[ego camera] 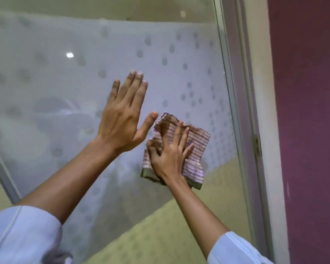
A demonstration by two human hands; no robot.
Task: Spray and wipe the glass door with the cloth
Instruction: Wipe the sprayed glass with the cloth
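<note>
Two hands are up against the glass door point(122, 44), and everything here is placed from its right-hand frame point(234, 111). The right hand point(170, 155) is the nearer to that frame, its fingers spread and fairly straight, pressing the folded striped cloth point(194, 147) flat on the pane. The left hand point(122, 121) lies farther from the frame, just beside the cloth, fingers straight and together with the thumb out; it holds nothing, and whether the palm touches the glass I cannot tell. No spray bottle shows. A cloudy, smeared patch lies on the glass below the left hand, away from the frame, which suggests spraying is done here and wiping is under way. By my judgement that hazy part and the pane farther from the frame are left to wipe.
</note>
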